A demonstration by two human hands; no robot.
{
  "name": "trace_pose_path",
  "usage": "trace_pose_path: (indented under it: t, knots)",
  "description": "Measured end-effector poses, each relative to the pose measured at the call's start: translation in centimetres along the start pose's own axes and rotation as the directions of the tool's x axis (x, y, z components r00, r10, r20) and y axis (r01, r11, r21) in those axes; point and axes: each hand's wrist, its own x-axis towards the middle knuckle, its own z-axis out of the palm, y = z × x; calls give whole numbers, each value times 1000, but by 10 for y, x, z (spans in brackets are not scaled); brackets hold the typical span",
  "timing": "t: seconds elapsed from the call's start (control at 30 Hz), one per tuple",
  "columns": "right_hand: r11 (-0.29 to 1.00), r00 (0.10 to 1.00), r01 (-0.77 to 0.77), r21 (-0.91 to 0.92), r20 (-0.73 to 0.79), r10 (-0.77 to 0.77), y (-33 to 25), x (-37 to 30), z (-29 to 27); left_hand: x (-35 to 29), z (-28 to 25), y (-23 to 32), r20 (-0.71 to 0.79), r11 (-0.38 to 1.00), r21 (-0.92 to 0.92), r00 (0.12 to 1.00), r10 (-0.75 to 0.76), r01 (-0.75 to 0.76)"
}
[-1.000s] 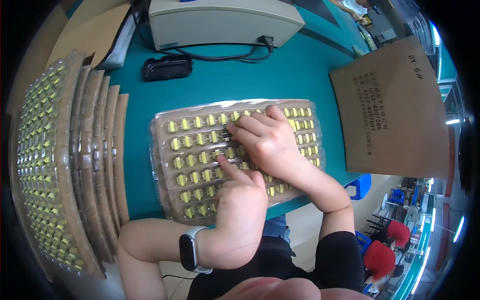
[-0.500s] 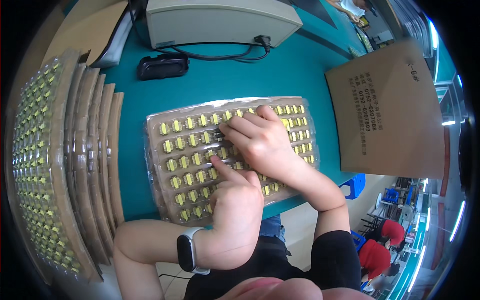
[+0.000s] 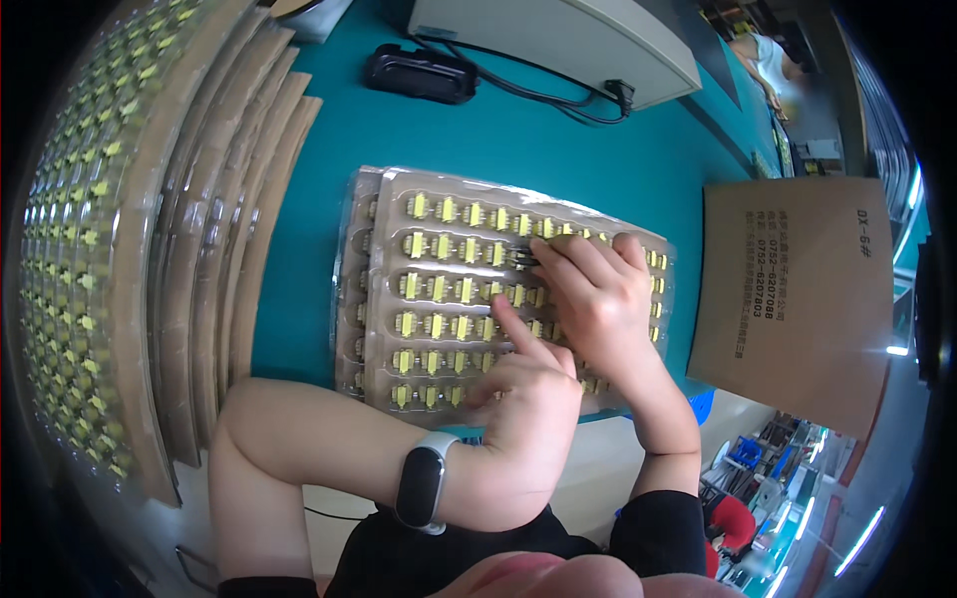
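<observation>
A clear plastic blister tray point(image 3: 383, 289) on the work table carries rows of small yellow-taped coil components point(image 3: 466, 289). My right hand point(image 3: 598, 294) is over the tray's middle, thumb and fingers pinched together. A small dark piece sticks out from its fingertips beside the second row; its kind is too small to make out. Just below and to the left, my left hand point(image 3: 533, 389) points with its index finger stretched out onto a component in the third row. Its other fingers are loosely curled and hold nothing. My hands cover several components behind them.
Stacked trays of similar components point(image 3: 95, 249) with cardboard layers stand at the left. A black plastic case point(image 3: 421, 75) and a grey machine point(image 3: 558, 45) with a black cable are at the back. At the right stands a cardboard box point(image 3: 788, 299). Other people are farther off.
The whole view has shifted and turned, so the tray appears farther right. Both hands keep nearly the same places on the tray, the left index finger still on the third row.
</observation>
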Motion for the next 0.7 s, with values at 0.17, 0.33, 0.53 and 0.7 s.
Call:
trace_pose_path:
  t: [0.17, 0.33, 0.53, 0.7]
  knots:
    - [996, 997, 73, -59, 10, -72, 1, 3, -5, -6, -1, -7, -102, 1000, 2, 995, 15, -15]
    - [984, 991, 119, -136, 79, -109, -4, 3, -8, -4, -3, -3, -57, 998, -49, 998, 30, -32]
    - [986, 988, 94, -138, 133, -76, -12, 14, -17, -2, -2, -2, -52, 997, -52, 997, 49, -52]
    - [985, 984, 101, -143, 157, -78, -10, 20, -22, 2, -5, -4, -66, 992, -123, 998, -5, -3]
